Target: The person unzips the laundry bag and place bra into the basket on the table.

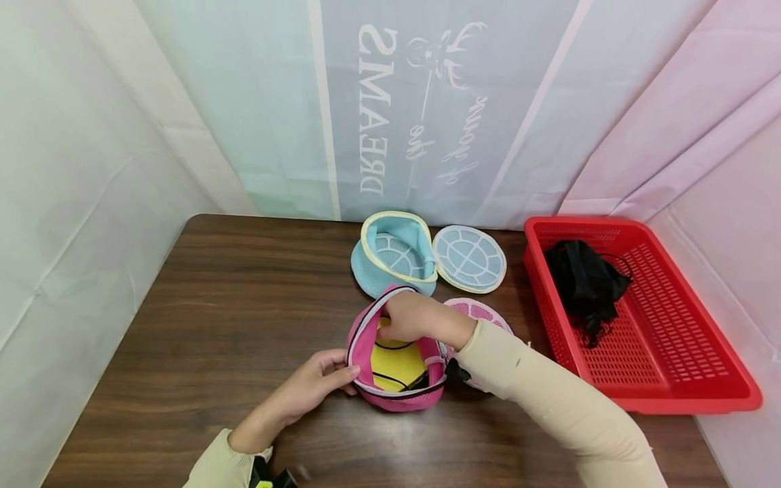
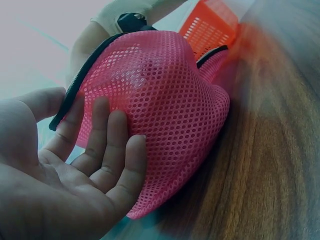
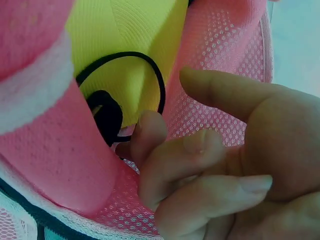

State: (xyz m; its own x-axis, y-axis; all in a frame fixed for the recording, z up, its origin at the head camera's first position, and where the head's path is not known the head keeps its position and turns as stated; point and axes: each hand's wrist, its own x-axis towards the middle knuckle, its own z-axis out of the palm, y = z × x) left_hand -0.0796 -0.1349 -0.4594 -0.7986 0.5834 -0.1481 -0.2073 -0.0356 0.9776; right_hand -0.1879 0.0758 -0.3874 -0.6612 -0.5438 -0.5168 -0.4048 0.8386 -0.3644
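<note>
A round pink mesh laundry bag (image 1: 396, 403) stands unzipped on the table. My left hand (image 1: 314, 385) pinches its zippered rim between thumb and index finger, the other fingers spread along the mesh (image 2: 165, 100) in the left wrist view. Inside the bag lies a yellow piece (image 3: 125, 30) with curved stitch lines and a black elastic cord (image 3: 159, 82). Reaching into the bag, my right hand (image 1: 411, 315) has its fingertips beside the yellow piece's edge. In the right wrist view its thumb stands apart from the loosely bent fingers (image 3: 200, 205), with nothing between them.
The bag's pink round lid (image 1: 478, 310) lies to its right, partly under the right forearm. Behind stands a blue mesh bag (image 1: 372, 271) with its lid (image 1: 470, 257) folded open. A red basket (image 1: 671, 400) holds black fabric (image 1: 582, 278) at the right.
</note>
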